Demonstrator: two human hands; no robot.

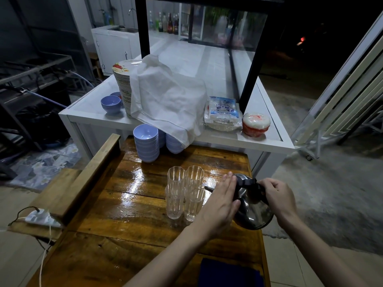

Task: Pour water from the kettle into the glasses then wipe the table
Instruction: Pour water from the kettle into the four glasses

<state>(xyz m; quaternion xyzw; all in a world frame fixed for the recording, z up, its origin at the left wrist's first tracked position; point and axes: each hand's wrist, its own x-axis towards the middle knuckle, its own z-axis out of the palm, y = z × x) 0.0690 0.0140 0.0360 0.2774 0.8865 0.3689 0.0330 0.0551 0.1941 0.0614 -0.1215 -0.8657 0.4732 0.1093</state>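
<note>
The dark round metal kettle [251, 212] is being tilted over four clear faceted glasses [185, 191] on the wet wooden bench [116, 214]; its black handle is being clenched by the right hand [279, 198]; its side is being steadied by the flat, released left hand [219, 204]; a dark blue cloth [228, 273] is lying at the near edge.

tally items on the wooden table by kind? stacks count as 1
Glasses: 4
Kettle: 1
Bowl stacks: 2, maybe one more hidden between them
Blue cloth: 1
Total: 8
</note>
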